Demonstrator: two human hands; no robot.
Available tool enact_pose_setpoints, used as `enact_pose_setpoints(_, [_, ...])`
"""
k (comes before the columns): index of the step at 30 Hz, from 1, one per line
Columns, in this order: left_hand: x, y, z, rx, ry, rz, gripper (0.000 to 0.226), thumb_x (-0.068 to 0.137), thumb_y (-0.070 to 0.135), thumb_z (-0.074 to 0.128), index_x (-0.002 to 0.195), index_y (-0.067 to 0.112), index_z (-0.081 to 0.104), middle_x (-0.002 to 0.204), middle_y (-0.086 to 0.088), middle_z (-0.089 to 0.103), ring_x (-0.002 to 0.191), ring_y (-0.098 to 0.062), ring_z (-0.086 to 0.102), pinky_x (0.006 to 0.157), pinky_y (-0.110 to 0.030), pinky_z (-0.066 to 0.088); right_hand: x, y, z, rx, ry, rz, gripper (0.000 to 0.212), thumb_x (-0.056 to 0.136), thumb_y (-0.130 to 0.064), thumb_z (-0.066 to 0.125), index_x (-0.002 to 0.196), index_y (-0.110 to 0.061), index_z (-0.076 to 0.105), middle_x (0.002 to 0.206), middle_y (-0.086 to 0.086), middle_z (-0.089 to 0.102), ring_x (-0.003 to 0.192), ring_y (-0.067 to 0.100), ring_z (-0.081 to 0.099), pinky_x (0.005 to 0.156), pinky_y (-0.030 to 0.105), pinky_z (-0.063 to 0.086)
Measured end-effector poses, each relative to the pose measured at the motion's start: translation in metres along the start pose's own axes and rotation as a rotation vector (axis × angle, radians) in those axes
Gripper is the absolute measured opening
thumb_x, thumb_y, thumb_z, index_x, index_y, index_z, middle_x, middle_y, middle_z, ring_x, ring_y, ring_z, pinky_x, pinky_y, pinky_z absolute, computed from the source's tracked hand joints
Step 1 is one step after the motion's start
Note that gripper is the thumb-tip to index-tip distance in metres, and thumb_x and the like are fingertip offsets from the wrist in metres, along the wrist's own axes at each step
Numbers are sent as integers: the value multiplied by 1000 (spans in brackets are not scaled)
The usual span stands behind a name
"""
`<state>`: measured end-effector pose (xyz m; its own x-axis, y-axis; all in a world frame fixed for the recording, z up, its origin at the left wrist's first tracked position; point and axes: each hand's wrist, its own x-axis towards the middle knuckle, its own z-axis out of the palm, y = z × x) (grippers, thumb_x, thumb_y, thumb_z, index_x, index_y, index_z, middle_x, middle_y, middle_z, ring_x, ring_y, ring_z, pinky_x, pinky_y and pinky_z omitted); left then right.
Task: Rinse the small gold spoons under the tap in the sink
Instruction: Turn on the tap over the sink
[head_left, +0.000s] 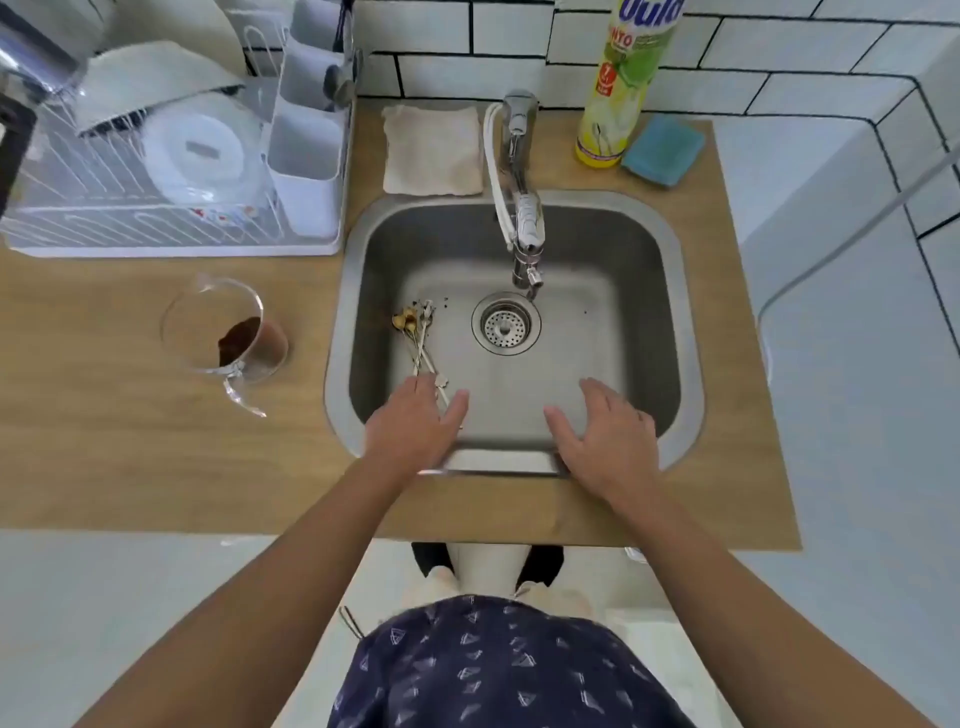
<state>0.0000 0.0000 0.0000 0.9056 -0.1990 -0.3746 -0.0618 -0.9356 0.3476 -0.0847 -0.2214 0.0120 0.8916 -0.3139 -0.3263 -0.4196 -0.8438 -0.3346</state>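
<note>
My left hand (415, 421) hangs over the near left part of the sink (691, 332), fingers straight and loose, holding nothing; its fingertips lie over the handle ends of the spoons (415, 338), though I cannot tell whether they touch. My right hand (605, 431) is spread just as slack over the near right of the basin, also holding nothing. I judge the job barely begun: the spoons lie in a small bundle on the sink floor left of the drain (505, 323), bowls pointing away from me, with dark specks around them, and I see no water coming from the tap (524, 208). Left to do, as I read it: pick them up, start the water, rinse each one. The spoons are thin and gold-toned with long slim stems; the sink is brushed steel with rounded corners and a perforated strainer. The tap is chrome with a white hose beside it. The counter (130, 452) is pale wood grain, carrying a clear glass jug (223, 332) with brown dregs, a folded beige cloth (434, 150), a blue sponge (662, 150), a yellow bottle (623, 83) and a white wire rack (171, 156)
</note>
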Motion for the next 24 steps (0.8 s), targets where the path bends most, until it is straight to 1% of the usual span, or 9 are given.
enact_pose_setpoints(2, [31,1,1,-73,-30,-58,57,98,54,36,129,11,54,133,-12,57,116,-32,58,92,-44,49,6,-3,-1,88,43,20,67,99,-61,42,148,-16,48,154,2,51,142,23,46,114,47,30])
enact_pose_setpoints(4, [65,-2,0,-98,-50,-103,42,101,38,40,120,4,56,125,-18,59,110,-37,59,91,-44,50,12,-5,1,116,54,24,63,100,-59,43,146,-17,52,150,1,55,138,22,51,113,46,31])
enact_pose_setpoints(7, [99,-8,12,-34,-51,-164,32,103,18,43,120,-4,56,124,-25,60,112,-40,60,92,-45,50,18,-8,3,164,52,17,57,101,-57,46,142,-19,56,145,-2,59,130,18,57,110,46,35])
enact_pose_setpoints(9, [113,-14,21,1,-64,-253,29,101,10,45,124,-3,56,124,-24,61,113,-40,61,90,-45,52,18,-8,2,204,47,27,53,101,-56,48,140,-22,57,143,-5,61,127,15,59,110,45,36])
enact_pose_setpoints(12, [123,-18,31,-31,-53,-350,25,99,6,50,123,-1,53,122,-23,63,113,-41,63,85,-45,53,16,-6,0,250,40,33,50,101,-54,50,139,-23,58,140,-7,62,121,11,62,108,43,36])
enact_pose_setpoints(15, [127,-22,34,-28,-15,-321,26,96,1,57,122,-1,51,119,-26,64,110,-42,65,86,-46,54,16,-2,-6,274,51,40,49,101,-53,52,138,-22,59,138,-9,63,118,9,62,109,43,38])
enact_pose_setpoints(18, [127,-26,35,-79,8,-328,25,98,2,54,123,0,50,118,-27,63,109,-43,64,87,-48,54,20,1,-13,291,55,56,49,101,-52,52,138,-21,60,138,-7,64,117,8,62,110,47,42])
enact_pose_setpoints(21, [122,-27,33,-68,-16,-333,24,99,5,56,122,0,51,117,-27,63,108,-42,65,86,-47,55,26,0,-18,298,44,48,48,101,-51,52,138,-21,60,138,-6,64,117,9,62,109,49,44])
enact_pose_setpoints(24, [118,-23,28,-25,-38,-278,20,98,3,55,117,-3,57,114,-25,66,105,-40,67,84,-44,56,32,-4,-22,305,49,29,47,101,-50,54,136,-21,61,136,-7,65,115,8,63,107,48,45])
